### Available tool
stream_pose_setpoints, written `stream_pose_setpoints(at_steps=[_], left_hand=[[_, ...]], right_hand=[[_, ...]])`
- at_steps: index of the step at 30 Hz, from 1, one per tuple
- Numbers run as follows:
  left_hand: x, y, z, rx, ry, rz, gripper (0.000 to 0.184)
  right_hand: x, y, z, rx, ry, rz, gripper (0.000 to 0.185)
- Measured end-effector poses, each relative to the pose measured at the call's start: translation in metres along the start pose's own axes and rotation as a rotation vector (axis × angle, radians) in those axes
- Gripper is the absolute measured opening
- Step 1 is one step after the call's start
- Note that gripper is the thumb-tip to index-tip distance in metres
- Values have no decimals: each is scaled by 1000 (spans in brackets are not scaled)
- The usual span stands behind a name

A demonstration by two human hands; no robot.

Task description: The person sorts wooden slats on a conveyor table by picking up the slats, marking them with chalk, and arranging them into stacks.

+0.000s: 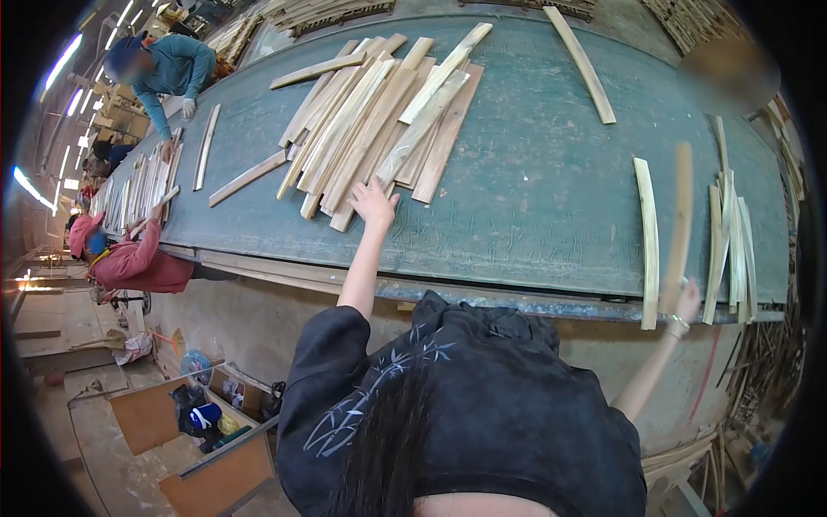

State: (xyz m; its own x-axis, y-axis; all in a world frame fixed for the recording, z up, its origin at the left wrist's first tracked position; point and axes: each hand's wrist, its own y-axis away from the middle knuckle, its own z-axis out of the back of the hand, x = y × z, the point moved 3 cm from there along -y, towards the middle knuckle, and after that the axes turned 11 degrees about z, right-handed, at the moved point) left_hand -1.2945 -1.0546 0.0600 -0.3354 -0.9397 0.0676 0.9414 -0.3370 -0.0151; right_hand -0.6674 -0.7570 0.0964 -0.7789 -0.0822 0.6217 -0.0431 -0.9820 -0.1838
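Observation:
My left hand (374,204) rests with fingers spread on the lower end of a light wooden slat (422,129), part of a large heap of slats (357,121) on the green table. At the table's right front edge, my right hand (687,302) is closed on the lower end of a brown slat (679,215), which is blurred by motion. Left of that slat lies a single pale slat (646,241); to its right is a small group of slats (728,241) reaching over the edge.
A co-worker in teal (177,69) leans over the far left; another in a red top (138,258) stands at the left front edge by more slats (138,194). A lone slat (583,65) lies toward the back. Bins (215,405) stand on the floor at lower left.

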Motion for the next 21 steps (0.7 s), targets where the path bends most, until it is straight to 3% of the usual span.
stream_pose_setpoints(at_steps=[1,2,5,7,8,9,10,12,13,15,20,21], left_hand=[[2,-5,-4,-40,-86,-13,61],[4,-7,-5,-103,-84,-30,60],[10,-23,-28,-84,-17,-103,57],[3,-9,-11,-9,63,-143,54],[-3,3,4,71,140,-180,52],[-12,16,23,333,356,-170,51],[-23,35,43,610,563,-164,51],[-45,80,76,579,627,-206,53],[-55,98,84,632,585,-228,54],[-71,132,88,622,499,-297,55],[-89,180,95,614,598,-509,50],[-89,176,91,793,630,-537,51]], right_hand=[[-21,-6,20,-71,-68,-110,39],[-40,-13,40,-70,85,-122,39],[7,19,39,24,168,-179,38],[1,36,-21,32,-49,140,35],[32,52,-56,237,-88,72,34],[82,75,-81,409,-391,-2,42],[143,104,-105,414,-746,-281,34],[209,143,-157,790,-1324,-431,35],[234,157,-177,904,-1421,-517,38],[278,174,-204,1010,-1355,-577,33],[284,185,-233,792,-1090,-486,30],[274,184,-235,760,-1088,-482,30]])
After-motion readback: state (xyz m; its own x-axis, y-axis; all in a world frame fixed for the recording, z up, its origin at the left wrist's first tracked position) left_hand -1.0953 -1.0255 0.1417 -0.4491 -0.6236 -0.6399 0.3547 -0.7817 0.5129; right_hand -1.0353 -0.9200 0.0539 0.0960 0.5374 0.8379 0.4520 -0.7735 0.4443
